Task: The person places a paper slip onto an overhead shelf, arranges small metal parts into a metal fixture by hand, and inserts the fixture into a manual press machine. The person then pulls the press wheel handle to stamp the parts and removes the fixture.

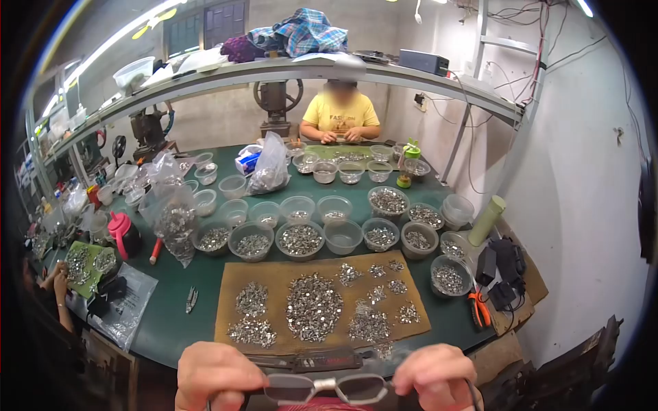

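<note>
A pair of glasses with a thin pale frame is held low in front of me, its lenses side by side. My left hand is closed on the glasses at their left side. At their right side my right hand has its fingers closed too, gripping the temple. Just beyond the hands lies a brown board bearing several heaps of small shiny metal parts. The largest heap sits in the middle, with smaller ones on either side.
Clear plastic tubs of metal parts line the board's far side. Orange-handled pliers lie right, small pliers left. A pink jug and a green bottle stand farther out. A person in a yellow shirt sits opposite; another person's hands show left.
</note>
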### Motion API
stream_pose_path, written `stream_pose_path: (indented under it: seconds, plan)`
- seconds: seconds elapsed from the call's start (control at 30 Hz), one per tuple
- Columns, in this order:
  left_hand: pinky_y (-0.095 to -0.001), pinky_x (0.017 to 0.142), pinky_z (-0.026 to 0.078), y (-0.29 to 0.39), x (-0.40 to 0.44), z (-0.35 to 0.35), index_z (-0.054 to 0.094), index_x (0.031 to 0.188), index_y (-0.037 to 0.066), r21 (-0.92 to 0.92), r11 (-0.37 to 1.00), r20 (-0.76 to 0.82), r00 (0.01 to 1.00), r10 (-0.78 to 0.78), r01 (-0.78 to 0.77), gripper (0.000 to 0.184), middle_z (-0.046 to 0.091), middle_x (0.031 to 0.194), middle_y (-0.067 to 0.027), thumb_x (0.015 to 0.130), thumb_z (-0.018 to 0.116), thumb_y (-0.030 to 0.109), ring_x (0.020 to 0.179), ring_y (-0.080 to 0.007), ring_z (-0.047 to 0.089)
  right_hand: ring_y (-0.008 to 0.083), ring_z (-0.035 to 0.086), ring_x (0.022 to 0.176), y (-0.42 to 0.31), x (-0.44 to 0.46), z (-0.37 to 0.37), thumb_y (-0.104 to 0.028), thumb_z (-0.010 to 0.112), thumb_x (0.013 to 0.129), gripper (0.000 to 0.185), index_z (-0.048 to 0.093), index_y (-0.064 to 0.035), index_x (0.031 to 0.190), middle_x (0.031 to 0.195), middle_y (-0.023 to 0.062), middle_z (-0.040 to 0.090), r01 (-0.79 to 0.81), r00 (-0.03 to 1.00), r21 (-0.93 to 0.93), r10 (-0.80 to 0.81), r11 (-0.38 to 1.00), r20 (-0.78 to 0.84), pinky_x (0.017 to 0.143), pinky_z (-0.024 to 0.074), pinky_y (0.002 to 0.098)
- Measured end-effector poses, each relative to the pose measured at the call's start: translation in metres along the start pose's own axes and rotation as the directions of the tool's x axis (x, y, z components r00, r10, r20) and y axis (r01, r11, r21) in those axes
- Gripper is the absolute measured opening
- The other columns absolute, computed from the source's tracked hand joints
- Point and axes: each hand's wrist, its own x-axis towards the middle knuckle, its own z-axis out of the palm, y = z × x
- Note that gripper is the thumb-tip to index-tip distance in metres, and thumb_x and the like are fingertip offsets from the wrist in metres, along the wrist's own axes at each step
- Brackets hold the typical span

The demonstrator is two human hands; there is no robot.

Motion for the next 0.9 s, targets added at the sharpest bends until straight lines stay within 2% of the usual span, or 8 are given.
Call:
stream_pose_path:
  seconds: [0.07,0.3,0.33,0.43,0.47,0.57,0.77,0.9]
  plan:
    - [-0.0255,0.041,0.047,0.007,0.009,0.002,0.068,0.088,0.002,-0.025,0.996,0.004,0.997,0.083,-0.082,0.035,0.069,0.074,-0.0113,0.107,0.062,0.031,0.047,-0.0171,0.061,0.0267,0.067,0.070,-0.001,-0.002,0.001,-0.011,0.061,0.102,0.017,0.057,0.0001,0.114,0.082,0.0147,0.068,0.120,0.993,0.040,-0.119,0.992,-0.015,0.059,0.0548,0.0392]
    - [-0.0261,0.049,0.055,0.023,0.041,-0.023,0.067,0.092,0.000,-0.114,0.978,0.365,0.908,0.204,-0.174,0.033,0.070,0.088,-0.0134,0.107,0.062,0.029,0.058,-0.0176,0.068,0.0272,0.064,0.062,-0.039,0.022,-0.008,-0.012,0.071,0.094,0.025,0.052,-0.0063,0.109,0.089,0.0138,0.067,0.049,0.993,0.114,-0.061,0.992,0.102,0.056,0.0536,0.0385]
    - [-0.0255,0.053,0.057,0.023,0.045,-0.023,0.067,0.092,0.001,-0.168,0.972,0.388,0.895,0.218,-0.164,0.031,0.069,0.090,-0.0123,0.106,0.064,0.028,0.062,-0.0175,0.069,0.0267,0.064,0.062,-0.031,0.014,0.008,-0.010,0.072,0.090,0.020,0.052,-0.0076,0.095,0.084,0.0117,0.065,0.182,0.981,0.103,-0.175,0.978,-0.079,0.055,0.0537,0.0378]
    - [-0.0328,0.051,0.045,0.041,0.058,-0.017,0.060,0.101,0.002,-0.142,0.986,0.485,0.862,0.147,-0.089,0.027,0.061,0.095,-0.0145,0.105,0.062,0.029,0.069,-0.0234,0.059,0.0257,0.064,0.058,-0.042,0.021,-0.007,-0.012,0.073,0.086,0.019,0.056,-0.0055,0.081,0.077,0.0093,0.065,0.135,0.990,0.132,-0.140,0.982,0.027,0.053,0.0538,0.0365]
    - [-0.0337,0.048,0.045,0.040,0.054,-0.009,0.056,0.101,-0.002,-0.177,0.976,0.390,0.901,0.189,-0.128,0.030,0.060,0.090,-0.0186,0.106,0.059,0.027,0.069,-0.0254,0.060,0.0256,0.064,0.058,-0.036,0.007,-0.005,-0.017,0.075,0.082,0.023,0.059,-0.0041,0.071,0.070,0.0089,0.065,0.113,0.993,0.170,-0.108,0.979,-0.036,0.052,0.0535,0.0368]
    - [-0.0335,0.048,0.042,0.052,0.055,-0.007,0.056,0.104,0.000,-0.105,0.994,0.407,0.913,0.039,0.004,0.030,0.060,0.090,-0.0186,0.107,0.057,0.031,0.067,-0.0247,0.056,0.0269,0.065,0.058,-0.042,0.010,-0.022,-0.017,0.077,0.080,0.020,0.065,-0.0017,0.075,0.069,0.0099,0.065,0.008,0.972,0.290,-0.075,0.957,0.221,0.049,0.0494,0.0371]
    - [-0.0330,0.047,0.034,0.056,0.028,0.018,0.056,0.110,0.007,-0.070,0.997,0.120,0.993,-0.002,0.010,0.033,0.056,0.088,-0.0163,0.107,0.052,0.040,0.063,-0.0222,0.046,0.0283,0.066,0.059,-0.053,0.017,-0.010,-0.009,0.081,0.079,0.018,0.066,-0.0001,0.080,0.072,0.0104,0.065,-0.116,0.992,0.243,0.098,0.963,0.085,0.046,0.0400,0.0351]
    - [-0.0320,0.049,0.033,0.053,0.030,0.010,0.054,0.110,0.007,-0.079,0.995,0.223,0.974,-0.038,0.057,0.033,0.055,0.087,-0.0156,0.106,0.054,0.040,0.064,-0.0224,0.047,0.0305,0.067,0.061,-0.048,0.021,-0.027,-0.009,0.076,0.087,0.016,0.066,0.0005,0.080,0.076,0.0149,0.068,-0.204,0.942,0.289,0.107,0.935,0.318,0.050,0.0470,0.0357]
